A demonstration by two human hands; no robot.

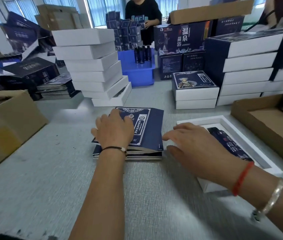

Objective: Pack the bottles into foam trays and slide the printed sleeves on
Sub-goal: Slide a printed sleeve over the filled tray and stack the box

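Pressing sleeve stack (142, 130) with flat left hand (114, 130), right hand (194, 144) empty at 3 o'clock: peel only top one.

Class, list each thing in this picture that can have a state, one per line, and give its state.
Left hand: flat on the stack, fingers relaxed.
Right hand: open, hovering by the stack's edge.
Stack of flat navy printed sleeves: folded flat, top ones askew.
White foam tray: uncovered, holding one navy bottle lying down.
Leaning pile of white boxes: tilted.
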